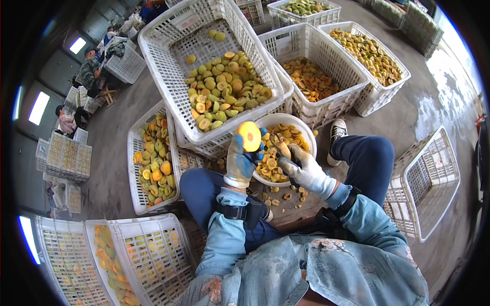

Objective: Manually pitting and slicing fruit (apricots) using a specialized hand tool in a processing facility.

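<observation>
My left hand (239, 162), in a white work glove with blue-coated fingers, holds up a halved yellow fruit (249, 134), perhaps a peach. Its cut face is turned upward, with a brownish mark at the centre. In my right hand (309, 168), also gloved, is a small curved-bladed tool (282, 148) with a light, wood-like handle. The blade is apart from the fruit. Below both hands stands a round white tub (313, 147) with many cut fruit pieces and scraps in it.
A tilted white crate (162, 63) of fruit halves rests on another crate ahead. More crates stand left (134, 191) and right (361, 82). One lies on its side (446, 183) at far right. Scraps (287, 196) litter the floor. People (90, 69) sit at far left.
</observation>
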`<state>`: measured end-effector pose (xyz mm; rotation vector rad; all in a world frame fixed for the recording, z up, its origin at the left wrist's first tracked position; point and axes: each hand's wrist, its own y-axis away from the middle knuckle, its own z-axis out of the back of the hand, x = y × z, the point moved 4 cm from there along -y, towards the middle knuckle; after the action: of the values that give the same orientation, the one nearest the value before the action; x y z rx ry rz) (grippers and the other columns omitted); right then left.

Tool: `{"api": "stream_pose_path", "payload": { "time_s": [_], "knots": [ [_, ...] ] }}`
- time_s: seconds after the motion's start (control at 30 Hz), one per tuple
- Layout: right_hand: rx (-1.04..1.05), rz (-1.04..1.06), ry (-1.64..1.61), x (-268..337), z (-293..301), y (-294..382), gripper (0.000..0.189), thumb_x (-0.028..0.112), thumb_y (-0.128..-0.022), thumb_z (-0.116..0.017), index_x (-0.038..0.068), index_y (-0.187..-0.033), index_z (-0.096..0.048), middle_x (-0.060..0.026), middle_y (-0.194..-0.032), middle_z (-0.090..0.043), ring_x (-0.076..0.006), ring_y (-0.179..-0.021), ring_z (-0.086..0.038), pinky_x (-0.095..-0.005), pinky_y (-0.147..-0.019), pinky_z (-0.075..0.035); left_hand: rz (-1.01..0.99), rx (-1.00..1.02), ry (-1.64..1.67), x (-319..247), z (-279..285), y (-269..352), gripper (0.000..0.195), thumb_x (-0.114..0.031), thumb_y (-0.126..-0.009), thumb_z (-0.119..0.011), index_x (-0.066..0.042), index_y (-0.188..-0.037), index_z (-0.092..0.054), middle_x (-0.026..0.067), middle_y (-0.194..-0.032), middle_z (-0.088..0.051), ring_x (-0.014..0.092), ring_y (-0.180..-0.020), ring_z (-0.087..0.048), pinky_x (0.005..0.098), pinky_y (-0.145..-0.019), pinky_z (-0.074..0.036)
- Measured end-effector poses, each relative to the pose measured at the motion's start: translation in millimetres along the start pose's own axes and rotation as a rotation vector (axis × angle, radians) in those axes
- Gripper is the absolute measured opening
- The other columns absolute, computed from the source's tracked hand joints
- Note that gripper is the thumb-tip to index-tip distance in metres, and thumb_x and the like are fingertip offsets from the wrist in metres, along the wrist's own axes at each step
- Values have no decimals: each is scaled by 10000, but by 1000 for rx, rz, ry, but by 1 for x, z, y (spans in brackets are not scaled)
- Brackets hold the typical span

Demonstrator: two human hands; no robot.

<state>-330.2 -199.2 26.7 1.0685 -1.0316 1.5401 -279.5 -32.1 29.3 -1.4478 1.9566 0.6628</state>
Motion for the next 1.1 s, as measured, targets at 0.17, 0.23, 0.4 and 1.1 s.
{"api": "stream_pose_path", "payload": {
  "time_s": [0.17, 0.23, 0.4, 1.1],
  "knots": [
    [42, -36, 168, 17, 13, 0, 400, 209, -815, -635, -2, -1127, -500, -167, -879, -622, -258, -805, -628, -341, -707, -490, -72, 38, -311, 1, -3, 7, 640, -488, -736, -701, -78, -1199, -535, 82, -1037, -613, 80, -744, -565, 180, -534, -478],
    [84, -73, 232, 19, 15, 0, 426, 191, -799, -661, 9, -1150, -505, -156, -884, -626, -238, -811, -635, -326, -717, -497, 11, 22, -172, 4, 1, 7, 706, -600, -744, -590, -55, -1189, -532, 90, -1030, -609, 86, -733, -557, 174, -518, -462],
    [134, 95, 454, 24, 6, 6, 447, 233, -769, -692, 35, -1124, -504, -172, -851, -631, -324, -813, -642, -366, -691, -513, 193, -58, 92, 12, 15, 1, 812, -741, -770, -408, -29, -1147, -511, 174, -1010, -602, 182, -677, -607, 209, -417, -430],
    [132, 272, 764, -7, -15, -4, 254, 179, -872, -465, 1, -1053, -457, -146, -758, -618, -294, -642, -636, -386, -511, -485, 243, -273, -307, 29, 3, 9, 794, -777, -797, -238, -85, -1018, -556, 16, -765, -615, 73, -522, -535, 169, -339, -344]
  ]
}}
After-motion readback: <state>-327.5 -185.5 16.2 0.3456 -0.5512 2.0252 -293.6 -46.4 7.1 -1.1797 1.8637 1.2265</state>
